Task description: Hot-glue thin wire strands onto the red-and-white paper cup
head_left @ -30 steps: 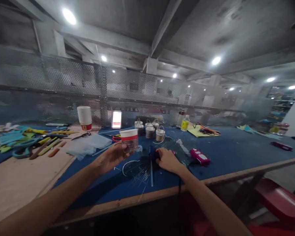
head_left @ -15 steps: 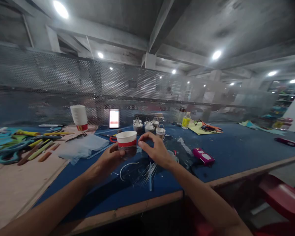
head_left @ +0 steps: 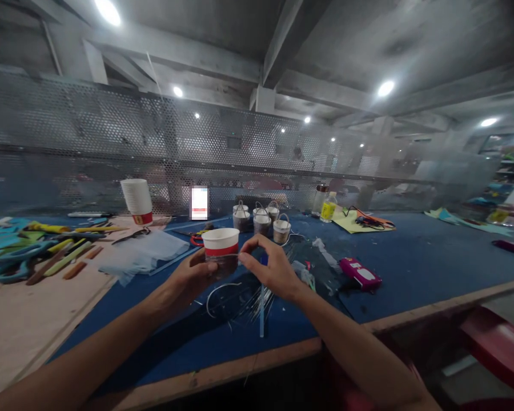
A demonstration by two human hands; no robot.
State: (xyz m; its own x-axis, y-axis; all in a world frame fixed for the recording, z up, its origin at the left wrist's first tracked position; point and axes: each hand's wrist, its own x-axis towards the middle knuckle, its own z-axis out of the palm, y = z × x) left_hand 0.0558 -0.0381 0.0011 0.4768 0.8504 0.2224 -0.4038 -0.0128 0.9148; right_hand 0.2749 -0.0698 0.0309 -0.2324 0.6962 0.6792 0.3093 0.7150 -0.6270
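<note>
Paper cup (head_left: 220, 244): held up over the blue table (head_left: 411, 257), near its front edge, between both hands; white with a red band under the rim, the lower wall wrapped in something darker.
Cup direction: upright, mouth up, long axis vertical, perhaps tipped slightly toward the viewer.
Far left: scissors (head_left: 21, 260) and coloured sticks lie on a brown board; a stack of cups (head_left: 137, 200) stands behind them, mouths down.
Left hand (head_left: 192, 277): fingers curled around the cup's lower wall from the left and behind, gripping it.
Right hand (head_left: 269, 268): thumb and forefinger pressed together in a pinch at the cup's right side, just below the red band; what they pinch is too small to tell.
Under the hands: thin wires (head_left: 240, 299) and a pale blue strip lie on the table.
Behind: small finished cups with wire handles (head_left: 261, 220).
Right: a pink device (head_left: 360, 273), well apart.
Step in hand: it looks like fitting something to the cup's side.
Next move: likely needs a steady left grip and fine, precise fingertip work.
</note>
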